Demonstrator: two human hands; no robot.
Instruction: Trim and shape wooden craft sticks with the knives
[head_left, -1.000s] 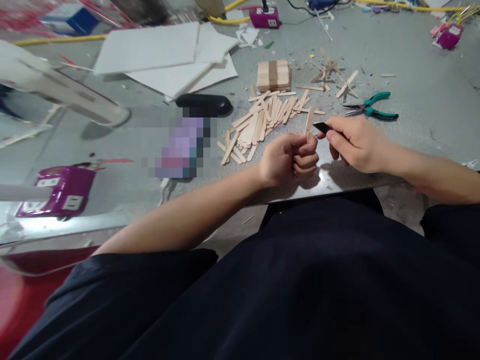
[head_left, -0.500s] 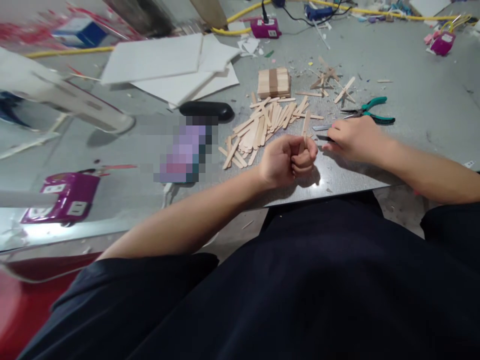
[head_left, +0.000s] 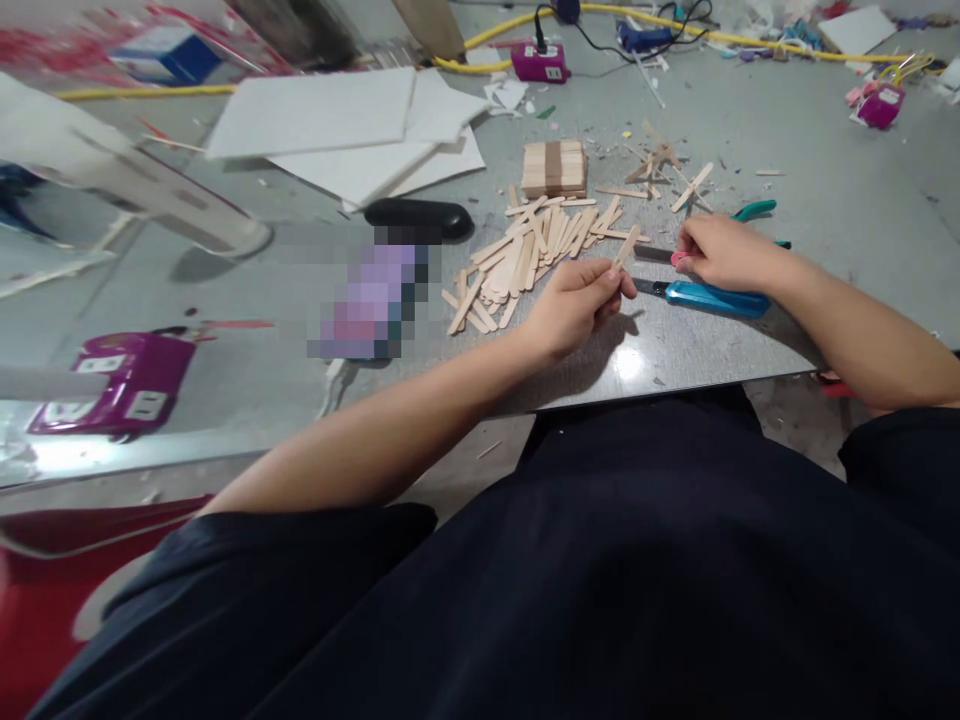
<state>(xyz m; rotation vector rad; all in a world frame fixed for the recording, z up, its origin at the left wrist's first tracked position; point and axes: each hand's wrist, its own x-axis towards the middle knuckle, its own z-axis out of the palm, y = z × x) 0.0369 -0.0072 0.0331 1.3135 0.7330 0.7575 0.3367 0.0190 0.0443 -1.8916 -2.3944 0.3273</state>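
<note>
My left hand (head_left: 577,305) is closed, with a wooden craft stick (head_left: 628,246) pinched between thumb and fingers, its end pointing up. My right hand (head_left: 720,250) has its fingertips closed on the pink end of a flat grey blade tool (head_left: 654,255), whose exact kind I cannot make out. Just below that hand a blue utility knife (head_left: 716,298) lies on the table, its dark blade towards my left hand. Pliers with teal handles (head_left: 754,210) lie behind my right hand, mostly covered. A loose pile of craft sticks (head_left: 544,245) spreads beyond my left hand.
A banded stack of sticks (head_left: 553,168) stands behind the pile, with crossed sticks (head_left: 693,188) to its right. At left are a black case (head_left: 418,218), a phone (head_left: 371,300), white boards (head_left: 315,115) and a purple power socket (head_left: 112,385). The table edge (head_left: 600,405) runs before me.
My right hand has moved up off the blue knife, now uncovered, to the pink-ended blade tool. My left hand has turned, and its stick leans further right.
</note>
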